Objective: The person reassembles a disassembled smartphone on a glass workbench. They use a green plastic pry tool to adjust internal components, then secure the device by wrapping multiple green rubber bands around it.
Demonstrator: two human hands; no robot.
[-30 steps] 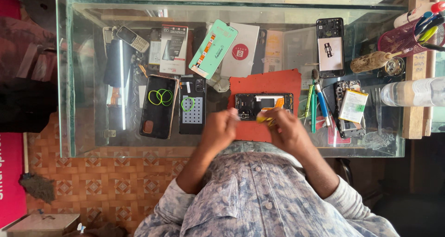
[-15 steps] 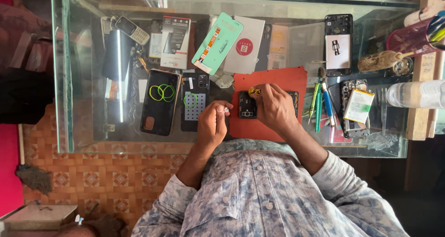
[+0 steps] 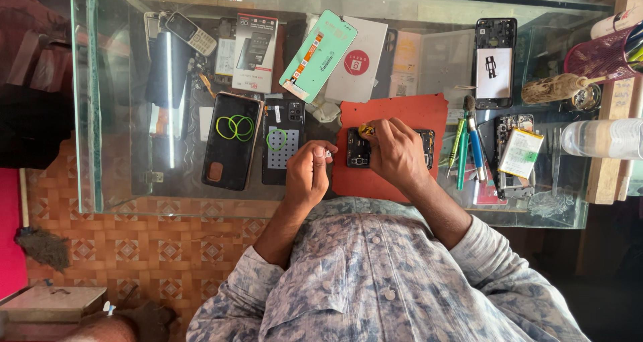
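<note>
The right hand (image 3: 396, 156) has moved left along the opened phone (image 3: 358, 148) on the red mat (image 3: 395, 111) — now pinching a yellow-handled tool (image 3: 366, 129) there; left hand (image 3: 308, 175) has drawn back, loosely curled, holding nothing visible.

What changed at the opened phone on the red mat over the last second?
The right hand moved from the phone's right end to its left end, bringing the yellow-handled tool over the camera corner. The left hand drew back off the opened phone and now sits beside it with fingers pinched. The phone, the red mat and the screwdrivers stayed put.
</note>
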